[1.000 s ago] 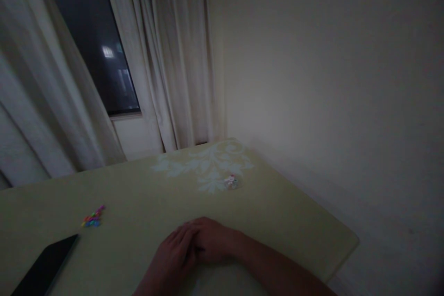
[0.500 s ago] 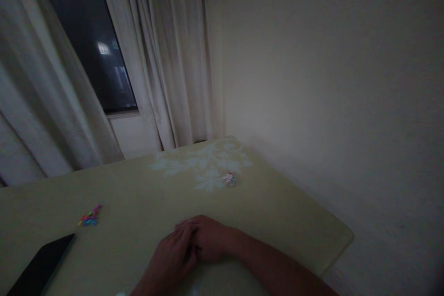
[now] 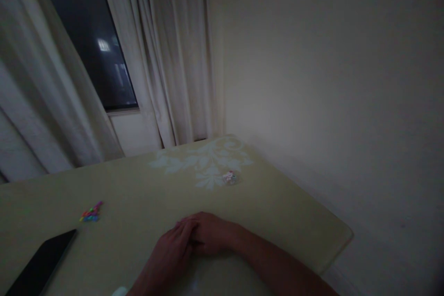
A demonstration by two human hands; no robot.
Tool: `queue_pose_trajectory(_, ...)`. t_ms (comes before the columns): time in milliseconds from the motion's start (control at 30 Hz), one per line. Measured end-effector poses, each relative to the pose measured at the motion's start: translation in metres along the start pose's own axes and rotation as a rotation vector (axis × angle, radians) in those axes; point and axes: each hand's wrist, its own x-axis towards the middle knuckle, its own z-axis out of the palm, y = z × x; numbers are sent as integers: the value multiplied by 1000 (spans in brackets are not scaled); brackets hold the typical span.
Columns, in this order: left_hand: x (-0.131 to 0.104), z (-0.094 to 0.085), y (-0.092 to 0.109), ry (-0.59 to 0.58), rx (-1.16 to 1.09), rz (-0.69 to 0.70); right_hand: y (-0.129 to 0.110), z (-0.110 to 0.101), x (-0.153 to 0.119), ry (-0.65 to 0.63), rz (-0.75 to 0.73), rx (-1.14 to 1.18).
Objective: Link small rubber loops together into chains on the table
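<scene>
My left hand (image 3: 175,245) and my right hand (image 3: 211,236) are folded together over the pale green table (image 3: 138,203), near its front. The fingers of both hands look closed and overlap, the left ones lying against the right hand. Neither hand shows an object in it, though the inner sides of the palms are hidden. Beyond them sits a small clear item with pink and white parts (image 3: 229,177). Off to the left is a little pile of colourful pieces (image 3: 91,213).
A dark phone or tablet (image 3: 41,263) lies at the lower left. Part of a pale object (image 3: 120,291) shows at the bottom edge, by my left forearm. Curtains (image 3: 180,64) hang beside a dark window behind the table, and a plain wall (image 3: 312,78) runs along the right.
The view has tilted down very slightly, so the table items appear a bit higher or shifted. My hands stay folded together in the same place.
</scene>
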Motion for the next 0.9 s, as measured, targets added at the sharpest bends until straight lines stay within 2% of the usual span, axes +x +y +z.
queue_pose_trajectory(133, 0, 0, -9, 32, 6, -79, 14, -17, -12, -10, 63, -77)
queue_pose_trajectory(200, -3, 0, -18, 55, 27, -149, 25, -26, -20, 60, 154, -75)
queue_pose_trajectory(267, -6, -1, -27, 65, 44, -190, 41, -36, -31, 206, 389, -58)
queue_pose_trajectory(367, -8, -3, -32, 84, 52, -201, 68, -47, -52, 426, 876, -154)
queue_pose_trajectory(433, -7, -4, -30, 103, 43, -181, 83, -50, -66, 430, 1082, -195)
queue_pose_trajectory(467, -6, -4, -28, 107, 38, -166, 89, -50, -72, 406, 1116, -178)
queue_pose_trajectory(533, -3, -3, -23, 113, 30, -143, 94, -48, -78, 374, 1114, -118)
queue_pose_trajectory(600, -2, 0, -19, 129, 12, -140, 89, -46, -75, 368, 1051, -51)
queue_pose_trajectory(667, -2, 3, -17, 152, -44, -148, 74, -42, -64, 353, 938, 16)
queue_pose_trajectory(800, -5, 7, -17, 213, -194, -214, 31, -38, -36, 188, 549, 224)
queue_pose_trajectory(900, -8, 4, -18, 188, -304, -288, 11, -38, -26, 125, 427, 335)
